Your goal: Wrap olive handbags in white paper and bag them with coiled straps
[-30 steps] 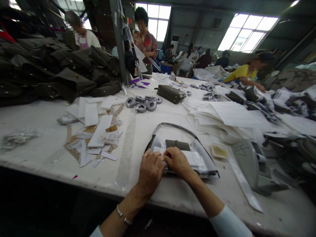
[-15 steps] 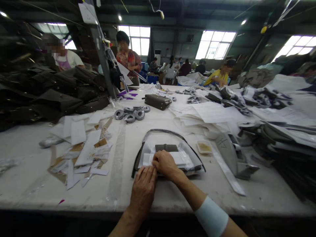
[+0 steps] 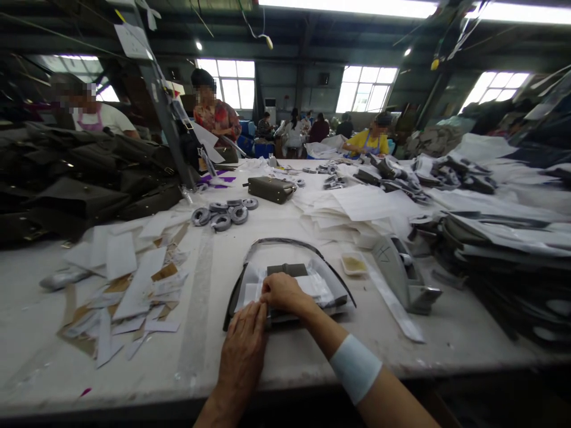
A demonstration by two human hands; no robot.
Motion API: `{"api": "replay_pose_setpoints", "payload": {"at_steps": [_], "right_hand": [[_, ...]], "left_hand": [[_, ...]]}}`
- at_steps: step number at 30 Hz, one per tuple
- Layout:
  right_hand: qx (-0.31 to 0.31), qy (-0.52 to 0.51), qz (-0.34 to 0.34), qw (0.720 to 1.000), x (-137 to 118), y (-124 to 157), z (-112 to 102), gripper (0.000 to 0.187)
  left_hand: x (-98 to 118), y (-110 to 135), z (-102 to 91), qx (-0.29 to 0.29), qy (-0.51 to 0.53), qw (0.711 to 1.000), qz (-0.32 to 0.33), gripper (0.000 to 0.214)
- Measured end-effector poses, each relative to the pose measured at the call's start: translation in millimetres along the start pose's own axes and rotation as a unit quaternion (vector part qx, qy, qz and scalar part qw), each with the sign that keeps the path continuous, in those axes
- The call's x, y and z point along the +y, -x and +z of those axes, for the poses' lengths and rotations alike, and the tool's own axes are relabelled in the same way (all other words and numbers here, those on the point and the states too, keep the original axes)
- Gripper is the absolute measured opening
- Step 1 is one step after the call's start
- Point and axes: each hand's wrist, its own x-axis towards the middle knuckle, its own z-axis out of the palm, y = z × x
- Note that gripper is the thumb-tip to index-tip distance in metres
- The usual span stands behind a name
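Note:
In front of me on the table lies a dark olive handbag [image 3: 232,302], its strap [image 3: 285,241] arched away from me. White wrapping sheets [image 3: 317,267] and a white rectangular piece [image 3: 317,288] cover much of it, with a folded olive part [image 3: 288,270] showing among them. My left hand [image 3: 244,334] rests on the bag's near edge, fingers stretched out side by side. Just to its right, my right hand [image 3: 282,293] bends over the white piece with its fingertips pinched. What lies between those fingertips is hidden. A pale band wraps my right forearm.
Paper scraps [image 3: 134,285] spread at left, below a heap of dark bags [image 3: 89,184]. Rolled straps [image 3: 222,215] and another bag [image 3: 272,188] stand farther back. To the right are a small tray [image 3: 354,264], a grey stand [image 3: 399,273], and stacked pieces [image 3: 486,261]. Co-workers stand behind.
The camera view has shifted, so the scene sits farther left and mostly a little lower. Both hands stay at the same part of the bag, with little visible movement.

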Motion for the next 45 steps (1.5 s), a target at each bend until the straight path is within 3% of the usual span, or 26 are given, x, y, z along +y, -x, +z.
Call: {"api": "replay_pose_setpoints", "payload": {"at_steps": [6,9,12,15,19,23,26,31,35,39,45], "right_hand": [[0.014,-0.023,-0.012,1.0,2.2,-7.5,2.3,0.009],[0.059,-0.052,-0.022,0.997,4.5,-2.5,-3.3,0.01],[0.133,-0.101,-0.042,0.985,22.9,25.3,-24.7,0.016],[0.261,-0.203,-0.018,0.944,73.9,75.9,-57.7,0.024],[0.403,-0.19,0.156,0.882,174.6,153.7,-97.0,0.035],[0.428,-0.184,0.31,0.829,251.8,209.1,-117.6,0.032],[0.407,-0.229,0.346,0.813,281.5,219.0,-119.9,0.03],[0.328,-0.334,0.327,0.821,294.5,196.4,-110.3,0.037],[0.318,-0.358,0.316,0.819,295.5,179.7,-106.2,0.035],[0.366,-0.361,0.302,0.803,289.5,176.6,-105.8,0.034],[0.472,-0.361,0.271,0.757,262.3,198.2,-100.2,0.032]], "left_hand": [[-0.9,-6.5,-10.6,-0.058,-0.014,0.998,0.002,0.047],[0.6,-9.7,-13.7,-0.072,-0.005,0.997,-0.013,0.044],[0.9,-10.6,-13.9,-0.075,-0.001,0.997,-0.016,0.042],[-0.2,-11.3,-13.3,-0.073,0.0,0.997,-0.014,0.041],[-4.6,-10.4,-13.9,-0.053,-0.003,0.998,0.02,0.044],[-14.7,-4.2,-3.2,-0.03,0.007,0.999,0.034,0.047],[-20.8,-1.0,8.3,-0.026,0.032,0.998,0.051,0.05],[-24.9,-0.7,11.9,-0.029,0.038,0.996,0.07,0.049],[-28.5,-3.0,13.2,-0.008,0.031,0.996,0.089,0.047],[-30.4,-4.6,13.2,-0.015,0.018,0.994,0.109,0.046],[-24.5,-4.0,8.2,-0.015,0.002,0.998,0.062,0.038]]}}
